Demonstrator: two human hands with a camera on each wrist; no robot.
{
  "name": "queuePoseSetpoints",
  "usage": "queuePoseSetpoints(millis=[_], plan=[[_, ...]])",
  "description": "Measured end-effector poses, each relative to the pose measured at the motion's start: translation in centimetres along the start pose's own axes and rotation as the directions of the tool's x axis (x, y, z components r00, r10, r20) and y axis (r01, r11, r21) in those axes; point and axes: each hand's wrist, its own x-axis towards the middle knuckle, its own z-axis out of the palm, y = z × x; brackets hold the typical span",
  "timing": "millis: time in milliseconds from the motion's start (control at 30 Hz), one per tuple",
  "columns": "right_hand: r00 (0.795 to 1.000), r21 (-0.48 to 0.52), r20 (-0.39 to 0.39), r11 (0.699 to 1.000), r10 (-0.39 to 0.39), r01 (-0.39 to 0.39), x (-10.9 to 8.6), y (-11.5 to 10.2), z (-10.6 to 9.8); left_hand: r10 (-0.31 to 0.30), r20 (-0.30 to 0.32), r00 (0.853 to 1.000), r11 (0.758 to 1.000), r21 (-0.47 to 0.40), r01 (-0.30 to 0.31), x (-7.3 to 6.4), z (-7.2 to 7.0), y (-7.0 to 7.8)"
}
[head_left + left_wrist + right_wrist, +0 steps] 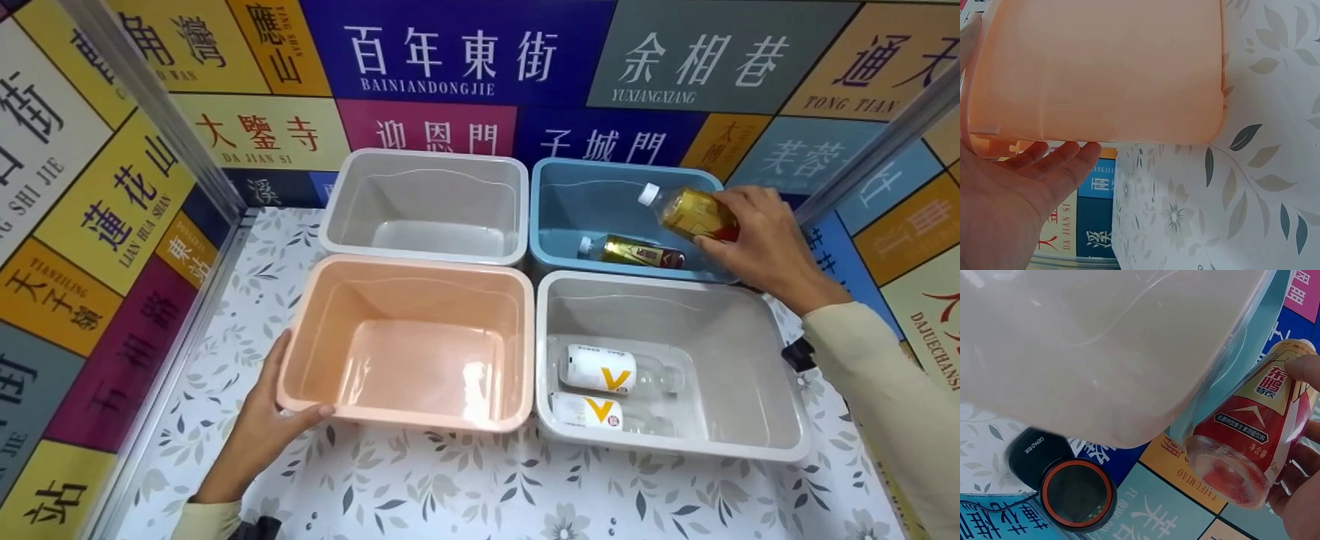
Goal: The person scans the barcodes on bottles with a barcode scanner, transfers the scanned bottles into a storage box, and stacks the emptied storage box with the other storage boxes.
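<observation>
- The right hand [769,240] is closed round the lower part of a gold-and-red-labelled bottle [694,214], thumb opposite fingers; the bottle tilts, its white cap raised toward the left, above the right-hand part of the blue bin [585,206].
- The left hand [264,409] is spread open at the near-left corner of the peach bin [420,367], thumb along the near side, straightish fingers against the left wall.
- In the blue bin, toward the desk's far-right corner, a matching bottle [634,252] lies on its side, cap left.
- The peach bin stands in front of the far grey bin [427,202], which is near the desk's far-left corner.
- Just right of the peach bin, the near grey bin [750,360] holds two white-labelled bottles [604,369] on their sides near its left wall, necks pointing right.
- Leaf-patterned covering spreads over the desk [450,495]; colourful lettered panels [450,49] rise behind its far edge.
</observation>
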Motion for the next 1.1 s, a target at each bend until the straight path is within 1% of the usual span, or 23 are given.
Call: queuePoseSetpoints(millis=[133,400,867,1100], plan=[[1.000,-0.005,-0.006,1.000,-0.021,0.021,0.2,0.1,0.2,-0.007,0.000,1.000,1.000,0.008,0.007,0.0,0.0,0.0],[1.000,0.001,0.010,1.000,-0.008,0.008,0.5,0.0,0.4,-0.013,-0.004,1.000,1.000,0.013,0.013,0.0,0.0,0.1],[0.999,0.000,0.044,1.000,0.015,-0.015,1.4,-0.4,0.9,-0.011,-0.007,1.000,1.000,-0.006,0.011,0.0,0.0,-0.1],[0.999,0.005,0.031,0.999,-0.037,0.037,1.7,-0.3,1.3,-0.003,-0.011,1.000,1.000,0.006,0.004,0.0,0.0,-0.1]])
